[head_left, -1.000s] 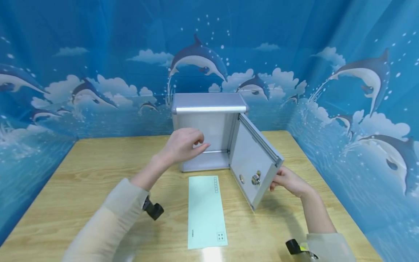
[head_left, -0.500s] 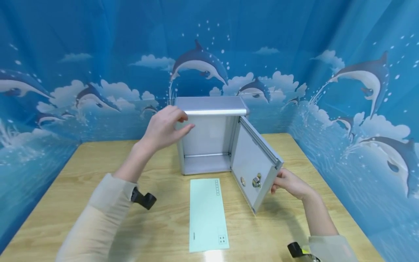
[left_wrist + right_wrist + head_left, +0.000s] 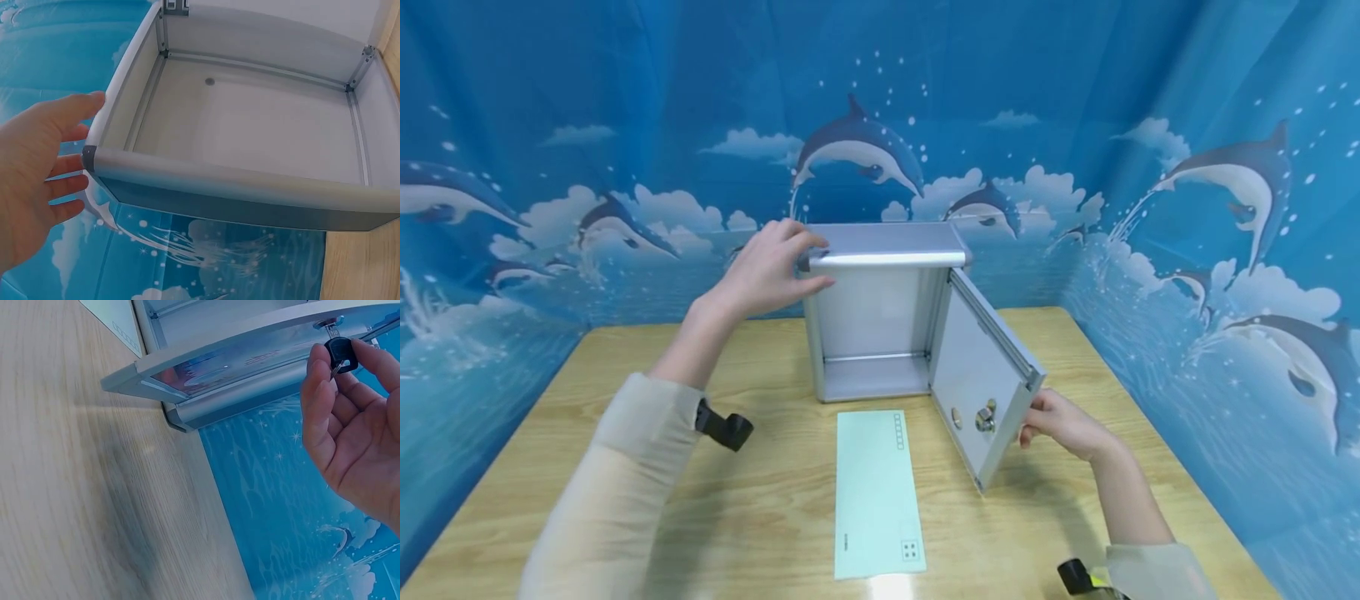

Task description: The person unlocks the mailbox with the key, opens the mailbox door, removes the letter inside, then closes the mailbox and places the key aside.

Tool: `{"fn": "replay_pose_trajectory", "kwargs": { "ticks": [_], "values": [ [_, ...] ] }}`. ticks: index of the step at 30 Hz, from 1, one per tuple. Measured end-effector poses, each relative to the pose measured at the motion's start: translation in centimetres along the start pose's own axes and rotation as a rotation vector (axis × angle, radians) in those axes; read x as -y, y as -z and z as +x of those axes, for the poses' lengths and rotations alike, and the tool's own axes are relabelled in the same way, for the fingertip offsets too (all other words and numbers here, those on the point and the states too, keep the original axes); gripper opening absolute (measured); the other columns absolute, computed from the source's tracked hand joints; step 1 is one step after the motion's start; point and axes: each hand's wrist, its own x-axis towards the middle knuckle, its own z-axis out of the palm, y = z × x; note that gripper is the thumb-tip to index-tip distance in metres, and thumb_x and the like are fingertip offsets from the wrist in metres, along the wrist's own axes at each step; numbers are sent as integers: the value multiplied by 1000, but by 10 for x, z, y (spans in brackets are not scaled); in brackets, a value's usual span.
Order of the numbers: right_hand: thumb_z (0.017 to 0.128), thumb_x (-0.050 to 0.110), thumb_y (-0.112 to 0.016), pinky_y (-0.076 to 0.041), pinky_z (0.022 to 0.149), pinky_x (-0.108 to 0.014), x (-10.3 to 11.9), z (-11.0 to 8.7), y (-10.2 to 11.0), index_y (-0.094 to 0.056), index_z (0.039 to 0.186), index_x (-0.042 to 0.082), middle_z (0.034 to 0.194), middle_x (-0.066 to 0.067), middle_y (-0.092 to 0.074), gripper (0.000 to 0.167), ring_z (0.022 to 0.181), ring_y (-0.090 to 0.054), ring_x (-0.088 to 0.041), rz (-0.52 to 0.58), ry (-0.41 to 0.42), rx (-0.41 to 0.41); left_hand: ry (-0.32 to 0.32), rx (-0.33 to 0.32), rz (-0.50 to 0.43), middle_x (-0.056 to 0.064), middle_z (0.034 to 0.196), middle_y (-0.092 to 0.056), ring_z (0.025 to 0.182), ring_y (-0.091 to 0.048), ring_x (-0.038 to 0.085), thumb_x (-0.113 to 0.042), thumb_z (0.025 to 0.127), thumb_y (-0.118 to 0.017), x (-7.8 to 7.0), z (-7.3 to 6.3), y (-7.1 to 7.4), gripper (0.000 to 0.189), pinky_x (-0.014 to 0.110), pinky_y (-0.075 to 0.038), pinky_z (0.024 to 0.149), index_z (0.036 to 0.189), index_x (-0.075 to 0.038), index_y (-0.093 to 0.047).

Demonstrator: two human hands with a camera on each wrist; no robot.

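Observation:
A silver metal box stands at the back of the table, its front door swung out to the right. The door's inner side shows a lock near its free edge. In the right wrist view, my right hand pinches a black-headed key that sits in the lock from the outside. My left hand is at the box's upper left corner with fingers relaxed. In the left wrist view, its thumb lies at the side wall's edge; whether it touches, I cannot tell.
A pale green envelope lies flat on the wooden table in front of the box. Blue curtains with dolphins hang behind and at both sides. Nothing shows inside the box apart from a small round hole in its back.
My left hand has moved from in front of the box opening up and left to its upper left corner. The right hand, key and door have barely moved.

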Motion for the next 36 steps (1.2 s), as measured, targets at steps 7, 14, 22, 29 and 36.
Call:
{"fn": "replay_pose_trajectory", "kwargs": {
  "ticks": [7, 14, 22, 29, 36],
  "values": [
    [98, 9, -43, -53, 60, -33, 4, 2, -4, -62, 104, 12, 80, -11, -61, 20, 71, -58, -18, -29, -20, 21, 35, 54, -34, 13, 120, -52, 109, -45, 29, -31, 85, -67, 4, 5, 0, 42, 47, -39, 88, 119, -7, -60],
    [99, 13, -43, -52, 60, -35, 9, 7, -11, -52, 111, -13, 84, -13, -58, 30, 72, -57, -23, -78, -80, 65, -2, 48, -76, 14, 112, -57, 106, -48, 28, -26, 88, -64, -1, 10, 1, 36, 43, -41, 89, 113, -1, -62],
    [99, 15, -44, -53, 61, -40, 13, 13, -20, -57, 102, -6, 81, -14, -59, 25, 71, -59, -24, -145, -79, 99, -14, 23, -100, 13, 110, -57, 101, -50, 27, -17, 90, -61, -1, 10, -2, 27, 42, -43, 86, 111, -1, -62],
    [99, 14, -43, -53, 62, -41, 18, 20, -27, -58, 104, -5, 84, -23, -58, 25, 73, -59, -23, -177, -71, 152, -17, 27, -109, 12, 109, -59, 100, -51, 26, -17, 90, -61, -1, 9, 0, 25, 42, -43, 85, 110, -2, -64],
    [99, 15, -43, -53, 62, -41, 23, 30, -37, -57, 103, -3, 84, -20, -57, 23, 71, -59, -27, -213, -68, 181, -26, 22, -107, 12, 108, -59, 97, -52, 25, -16, 91, -60, -2, 8, 0, 24, 41, -43, 81, 110, -2, -63]
  ]
}}
